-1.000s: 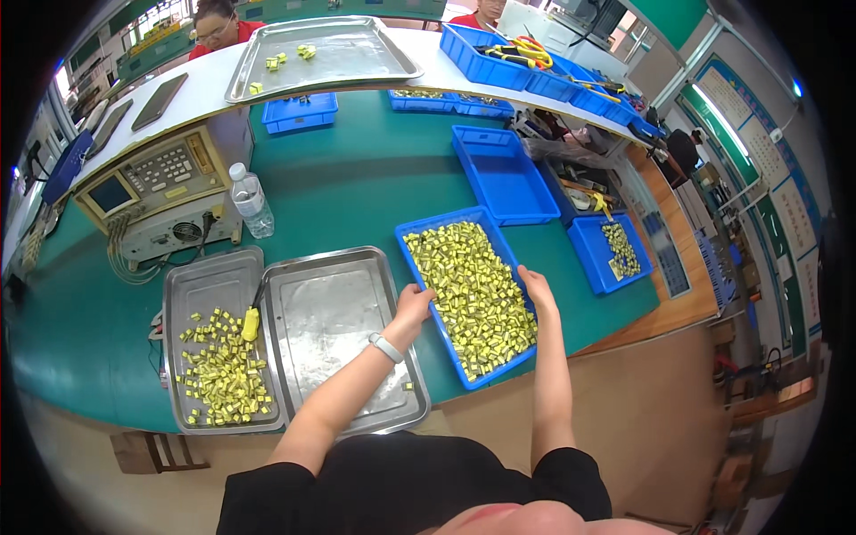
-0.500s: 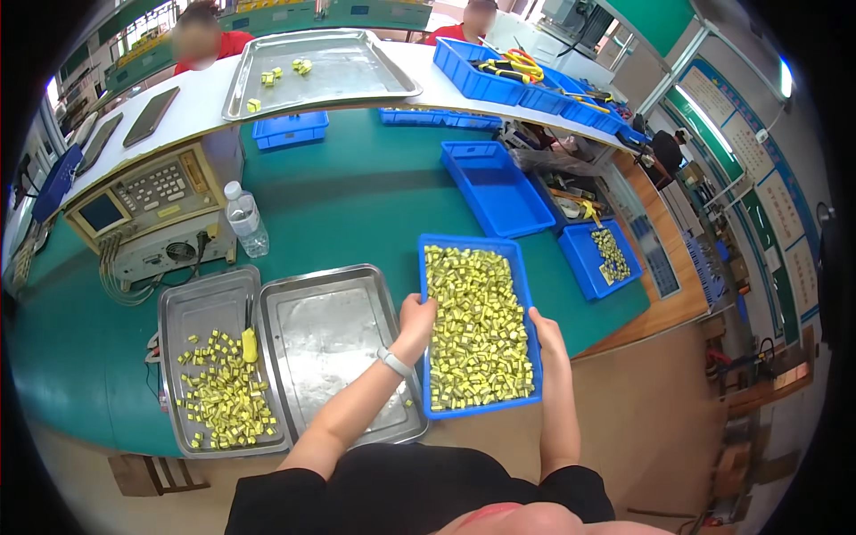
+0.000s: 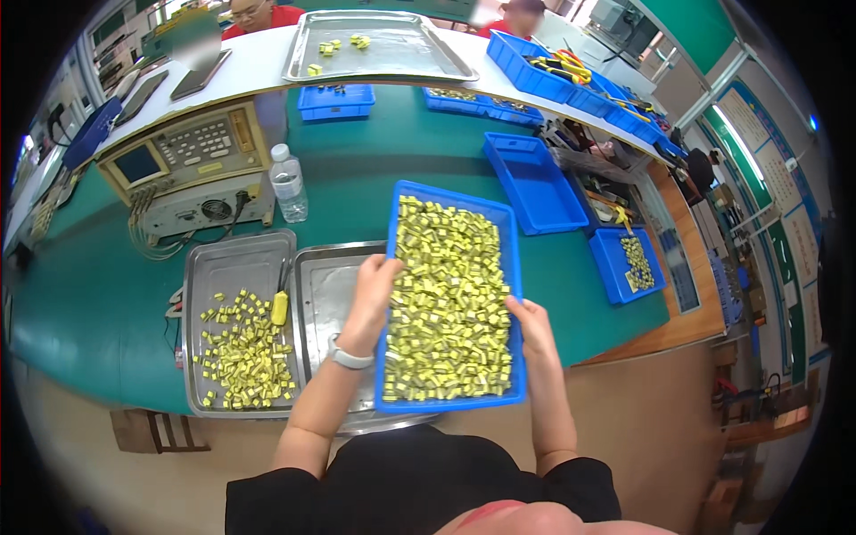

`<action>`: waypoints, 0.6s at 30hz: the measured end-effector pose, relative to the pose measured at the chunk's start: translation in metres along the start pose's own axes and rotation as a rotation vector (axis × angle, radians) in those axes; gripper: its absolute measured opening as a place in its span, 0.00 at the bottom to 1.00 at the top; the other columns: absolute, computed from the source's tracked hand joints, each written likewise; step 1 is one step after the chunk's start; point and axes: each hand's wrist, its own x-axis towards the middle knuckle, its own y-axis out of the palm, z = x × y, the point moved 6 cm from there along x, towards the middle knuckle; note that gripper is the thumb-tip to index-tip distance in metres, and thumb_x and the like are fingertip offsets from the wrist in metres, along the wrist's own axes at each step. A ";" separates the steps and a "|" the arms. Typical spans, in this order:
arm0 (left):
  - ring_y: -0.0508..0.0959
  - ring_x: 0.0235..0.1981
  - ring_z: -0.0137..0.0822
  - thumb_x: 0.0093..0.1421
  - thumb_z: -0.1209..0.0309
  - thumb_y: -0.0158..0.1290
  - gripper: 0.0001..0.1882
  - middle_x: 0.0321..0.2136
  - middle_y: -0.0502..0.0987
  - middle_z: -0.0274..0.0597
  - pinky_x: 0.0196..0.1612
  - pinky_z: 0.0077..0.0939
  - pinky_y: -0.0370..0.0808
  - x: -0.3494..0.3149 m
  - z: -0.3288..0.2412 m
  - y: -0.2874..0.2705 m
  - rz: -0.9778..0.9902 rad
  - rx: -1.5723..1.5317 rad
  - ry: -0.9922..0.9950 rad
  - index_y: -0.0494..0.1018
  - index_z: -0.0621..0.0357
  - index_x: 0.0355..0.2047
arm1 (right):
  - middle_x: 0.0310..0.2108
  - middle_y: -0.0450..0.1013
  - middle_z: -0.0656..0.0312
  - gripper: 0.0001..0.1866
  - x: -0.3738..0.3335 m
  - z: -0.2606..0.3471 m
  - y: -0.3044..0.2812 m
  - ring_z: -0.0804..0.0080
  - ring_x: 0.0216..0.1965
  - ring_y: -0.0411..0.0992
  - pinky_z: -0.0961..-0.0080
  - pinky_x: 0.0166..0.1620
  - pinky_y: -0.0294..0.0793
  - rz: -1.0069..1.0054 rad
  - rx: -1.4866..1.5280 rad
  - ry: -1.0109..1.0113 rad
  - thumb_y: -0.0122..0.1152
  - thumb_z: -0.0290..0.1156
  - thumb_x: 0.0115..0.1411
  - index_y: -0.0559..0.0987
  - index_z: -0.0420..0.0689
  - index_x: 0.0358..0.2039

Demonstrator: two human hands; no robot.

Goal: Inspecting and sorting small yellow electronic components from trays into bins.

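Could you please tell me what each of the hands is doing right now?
Left hand: holding the left side of the blue bin of yellow parts.
Right hand: holding the bin's right side.

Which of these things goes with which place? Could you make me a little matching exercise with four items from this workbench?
Things:
1. Clear bottle
2. Blue bin full of yellow parts
3. Yellow-handled tool
4. Pale wristband

Places:
A. Held by the left hand and the right hand
B. On the person's left arm
C. Standing beside the boxy instrument
D. In the leftmost gray tray

Right pairs: 1-C, 2-A, 3-D, 4-B
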 end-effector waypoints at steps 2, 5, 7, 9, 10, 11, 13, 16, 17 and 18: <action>0.72 0.40 0.28 0.57 0.67 0.54 0.14 0.34 0.75 0.35 0.48 0.23 0.66 -0.009 -0.019 -0.039 -0.090 -0.005 0.071 0.74 0.63 0.40 | 0.30 0.78 0.64 0.12 -0.007 -0.008 0.044 0.80 0.28 0.72 0.80 0.33 0.71 0.082 -0.014 0.057 0.64 0.34 0.58 0.80 0.38 0.35; 0.69 0.36 0.25 0.58 0.66 0.53 0.09 0.30 0.73 0.32 0.43 0.21 0.65 -0.013 -0.022 -0.097 -0.196 0.036 0.071 0.75 0.60 0.33 | 0.28 0.77 0.65 0.08 0.004 -0.044 0.098 0.80 0.25 0.73 0.81 0.29 0.73 0.203 0.028 0.072 0.64 0.31 0.58 0.80 0.40 0.35; 0.64 0.28 0.21 0.60 0.67 0.51 0.11 0.24 0.67 0.28 0.33 0.21 0.63 -0.024 -0.024 -0.126 -0.270 0.051 0.133 0.73 0.64 0.32 | 0.28 0.78 0.63 0.08 0.007 -0.058 0.129 0.79 0.24 0.74 0.81 0.28 0.73 0.258 0.064 0.100 0.64 0.29 0.58 0.80 0.38 0.34; 0.64 0.28 0.21 0.59 0.67 0.51 0.10 0.24 0.67 0.28 0.34 0.21 0.63 -0.028 -0.010 -0.147 -0.356 0.023 0.120 0.72 0.64 0.31 | 0.28 0.78 0.62 0.07 0.013 -0.068 0.147 0.78 0.24 0.74 0.81 0.28 0.73 0.290 0.066 0.113 0.63 0.28 0.57 0.80 0.37 0.34; 0.64 0.28 0.22 0.59 0.67 0.52 0.10 0.24 0.67 0.28 0.34 0.21 0.63 -0.032 -0.003 -0.153 -0.390 -0.006 0.089 0.72 0.63 0.30 | 0.27 0.78 0.62 0.07 0.014 -0.074 0.151 0.78 0.23 0.74 0.80 0.28 0.73 0.295 0.052 0.141 0.63 0.27 0.57 0.80 0.37 0.33; 0.64 0.29 0.23 0.57 0.67 0.52 0.09 0.25 0.68 0.29 0.35 0.21 0.63 -0.035 0.001 -0.155 -0.401 -0.016 0.088 0.72 0.63 0.30 | 0.27 0.77 0.61 0.06 0.015 -0.080 0.152 0.77 0.23 0.74 0.80 0.27 0.73 0.296 0.038 0.166 0.62 0.26 0.56 0.80 0.37 0.32; 0.65 0.29 0.23 0.57 0.69 0.52 0.09 0.25 0.68 0.29 0.35 0.21 0.64 -0.030 0.020 -0.162 -0.431 0.033 0.054 0.72 0.63 0.30 | 0.25 0.77 0.62 0.05 0.010 -0.079 0.152 0.78 0.22 0.72 0.81 0.26 0.70 0.269 0.024 0.157 0.63 0.26 0.55 0.80 0.37 0.29; 0.64 0.28 0.23 0.56 0.69 0.52 0.09 0.24 0.67 0.31 0.32 0.22 0.62 -0.023 0.032 -0.148 -0.426 0.012 0.041 0.71 0.63 0.28 | 0.22 0.76 0.64 0.04 0.019 -0.083 0.133 0.79 0.21 0.70 0.81 0.25 0.66 0.185 -0.037 0.128 0.63 0.25 0.53 0.80 0.37 0.25; 0.64 0.28 0.24 0.56 0.69 0.52 0.09 0.23 0.66 0.31 0.31 0.23 0.62 -0.016 0.041 -0.146 -0.403 0.009 0.034 0.71 0.63 0.29 | 0.22 0.75 0.64 0.04 0.018 -0.078 0.129 0.80 0.20 0.69 0.82 0.24 0.65 0.163 -0.029 0.101 0.63 0.24 0.52 0.79 0.37 0.24; 0.64 0.27 0.24 0.56 0.69 0.52 0.09 0.23 0.66 0.31 0.31 0.23 0.62 -0.010 0.050 -0.143 -0.380 0.006 0.027 0.72 0.64 0.29 | 0.21 0.75 0.64 0.04 0.015 -0.074 0.124 0.80 0.19 0.69 0.82 0.24 0.64 0.139 -0.022 0.073 0.63 0.24 0.52 0.79 0.38 0.24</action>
